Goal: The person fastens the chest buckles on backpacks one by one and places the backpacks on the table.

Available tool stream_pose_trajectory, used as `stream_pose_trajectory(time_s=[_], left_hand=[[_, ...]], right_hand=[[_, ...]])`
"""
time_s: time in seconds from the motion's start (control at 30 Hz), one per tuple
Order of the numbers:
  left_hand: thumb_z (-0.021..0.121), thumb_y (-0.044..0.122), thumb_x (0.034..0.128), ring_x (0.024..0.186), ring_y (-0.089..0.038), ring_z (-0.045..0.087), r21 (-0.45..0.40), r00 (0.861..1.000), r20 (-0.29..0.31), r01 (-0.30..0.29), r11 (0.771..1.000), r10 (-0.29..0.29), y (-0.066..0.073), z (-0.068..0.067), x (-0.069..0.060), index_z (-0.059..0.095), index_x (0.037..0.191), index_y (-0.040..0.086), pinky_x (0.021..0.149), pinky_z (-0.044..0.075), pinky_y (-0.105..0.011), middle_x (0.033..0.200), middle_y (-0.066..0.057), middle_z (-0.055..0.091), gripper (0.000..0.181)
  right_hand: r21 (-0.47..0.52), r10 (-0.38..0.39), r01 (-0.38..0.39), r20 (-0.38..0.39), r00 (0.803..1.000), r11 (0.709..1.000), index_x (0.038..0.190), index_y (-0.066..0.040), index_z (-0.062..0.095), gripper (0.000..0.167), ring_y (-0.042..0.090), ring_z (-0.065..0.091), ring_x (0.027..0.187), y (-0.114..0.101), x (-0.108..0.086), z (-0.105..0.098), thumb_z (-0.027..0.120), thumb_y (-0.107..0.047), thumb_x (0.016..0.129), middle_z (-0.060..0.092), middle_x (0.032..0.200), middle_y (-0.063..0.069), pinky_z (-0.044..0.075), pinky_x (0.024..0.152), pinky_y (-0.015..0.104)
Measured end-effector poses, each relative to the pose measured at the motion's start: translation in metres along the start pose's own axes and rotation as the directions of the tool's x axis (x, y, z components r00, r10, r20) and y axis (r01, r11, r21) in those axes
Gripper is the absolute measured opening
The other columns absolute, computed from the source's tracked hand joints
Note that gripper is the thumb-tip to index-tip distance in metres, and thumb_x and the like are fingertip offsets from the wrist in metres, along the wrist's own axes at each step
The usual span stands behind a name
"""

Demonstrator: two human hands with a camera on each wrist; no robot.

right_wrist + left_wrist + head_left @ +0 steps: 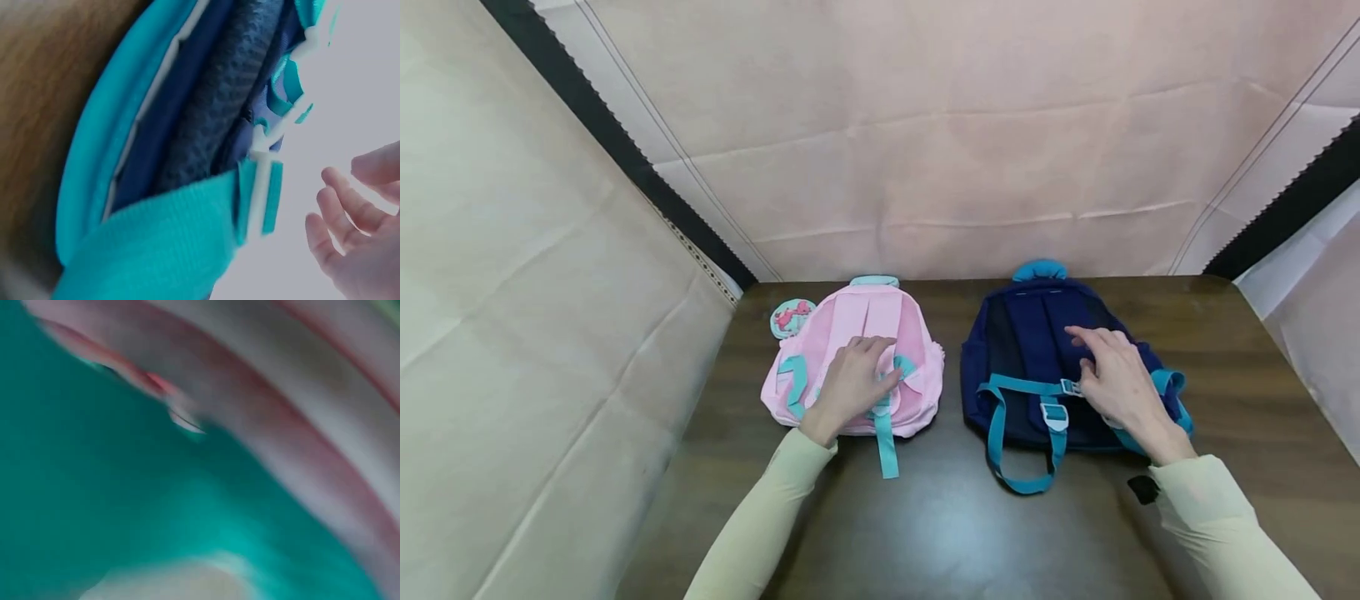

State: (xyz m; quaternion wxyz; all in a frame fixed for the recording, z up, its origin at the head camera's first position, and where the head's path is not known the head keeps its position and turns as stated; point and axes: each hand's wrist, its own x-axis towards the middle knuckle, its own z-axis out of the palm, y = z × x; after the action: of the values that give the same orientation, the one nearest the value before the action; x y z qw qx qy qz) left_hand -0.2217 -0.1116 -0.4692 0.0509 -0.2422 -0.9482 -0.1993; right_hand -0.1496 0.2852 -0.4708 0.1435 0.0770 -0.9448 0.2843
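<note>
A small pink backpack (880, 325) lies on the table with its shoulder-strap side up and turquoise webbing straps. Above its lower half is my left hand (856, 375), fingers loosely bent; I cannot tell if they touch the bag. Blurred turquoise and pinkish shapes fill the left wrist view. To the right, a navy backpack (1033, 333) lies the same way up, with turquoise straps and white buckles (1055, 414). My right hand (1118, 375) hovers over its right side with relaxed fingers and holds nothing. In the right wrist view, that hand's fingers (350, 206) are apart from the bag.
Both bags lie on a dark brown wooden table (940, 517). A round turquoise-and-pink tag (792, 318) sits at the pink bag's upper left. One turquoise strap loop (1026, 485) hangs toward the front. Pale fabric walls (925, 167) rise behind and beside the table.
</note>
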Motion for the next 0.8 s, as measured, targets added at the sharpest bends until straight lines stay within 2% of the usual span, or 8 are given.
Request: stream_pose_trajectory(time_s=[0.13,0.2,0.27,0.33,0.4,0.53,0.8], left_hand=[[0.083,0.025,0.097,0.123,-0.032,0.071,-0.076,0.998,0.01,-0.058,0.995,0.059,0.018,0.003,0.0,0.071,0.141,0.011,0.099,0.063,-0.046,0.138,-0.013,0.076,0.048],[0.083,0.024,0.097,0.122,-0.031,0.071,-0.089,0.994,0.01,-0.104,0.991,0.105,0.028,0.005,0.001,0.073,0.139,0.01,0.099,0.063,-0.045,0.136,-0.012,0.077,0.046],[0.082,0.023,0.0979,0.123,-0.031,0.072,-0.076,0.988,0.016,-0.151,0.985,0.153,0.038,0.01,0.002,0.074,0.138,0.01,0.101,0.063,-0.044,0.134,-0.012,0.078,0.043],[0.081,0.023,0.0988,0.122,-0.029,0.072,-0.043,0.979,0.028,-0.2,0.979,0.201,0.049,0.016,0.004,0.075,0.136,0.009,0.102,0.063,-0.042,0.132,-0.011,0.079,0.04],[0.079,0.024,0.1004,0.12,-0.026,0.073,-0.014,0.969,0.056,-0.241,0.97,0.241,0.06,0.023,0.007,0.075,0.135,0.009,0.102,0.063,-0.039,0.13,-0.01,0.079,0.038],[0.076,0.027,0.1037,0.117,-0.023,0.071,-0.004,0.948,0.112,-0.3,0.954,0.299,0.086,0.034,0.013,0.075,0.137,0.01,0.1,0.062,-0.034,0.133,-0.008,0.078,0.037],[0.07,0.03,0.1079,0.127,-0.021,0.067,0.041,0.908,0.153,-0.401,0.915,0.39,0.127,0.063,0.028,0.072,0.143,0.013,0.109,0.057,-0.031,0.143,-0.006,0.073,0.039]], right_hand=[[0.005,0.019,-0.019,0.057,0.998,1.0,0.137,0.005,0.067,0.05,0.04,0.056,0.109,0.0,-0.009,-0.007,0.053,0.014,0.09,0.071,0.121,0.027,0.046,0.091,0.055],[-0.001,0.029,-0.029,0.092,0.995,1.0,0.133,0.007,0.069,0.047,0.042,0.056,0.11,0.002,-0.014,-0.009,0.055,0.014,0.088,0.071,0.122,0.028,0.046,0.094,0.058],[-0.006,0.044,-0.044,0.133,0.99,0.999,0.131,0.007,0.07,0.045,0.046,0.056,0.115,0.004,-0.019,-0.011,0.058,0.013,0.088,0.07,0.125,0.03,0.045,0.1,0.067],[-0.011,0.058,-0.057,0.166,0.984,0.998,0.13,0.008,0.07,0.044,0.051,0.054,0.12,0.008,-0.022,-0.012,0.06,0.012,0.088,0.069,0.128,0.032,0.042,0.105,0.075],[-0.022,0.068,-0.065,0.187,0.98,0.998,0.13,0.008,0.07,0.044,0.053,0.053,0.122,0.011,-0.025,-0.013,0.062,0.011,0.087,0.068,0.129,0.033,0.04,0.107,0.077],[-0.063,0.074,-0.063,0.195,0.978,0.996,0.129,0.007,0.072,0.043,0.053,0.054,0.118,0.017,-0.027,-0.013,0.067,0.008,0.086,0.068,0.127,0.034,0.044,0.104,0.075],[-0.118,0.124,-0.098,0.241,0.963,0.988,0.13,0.009,0.071,0.038,0.054,0.053,0.12,0.024,-0.025,-0.01,0.073,0.0,0.094,0.064,0.129,0.035,0.046,0.105,0.074]])
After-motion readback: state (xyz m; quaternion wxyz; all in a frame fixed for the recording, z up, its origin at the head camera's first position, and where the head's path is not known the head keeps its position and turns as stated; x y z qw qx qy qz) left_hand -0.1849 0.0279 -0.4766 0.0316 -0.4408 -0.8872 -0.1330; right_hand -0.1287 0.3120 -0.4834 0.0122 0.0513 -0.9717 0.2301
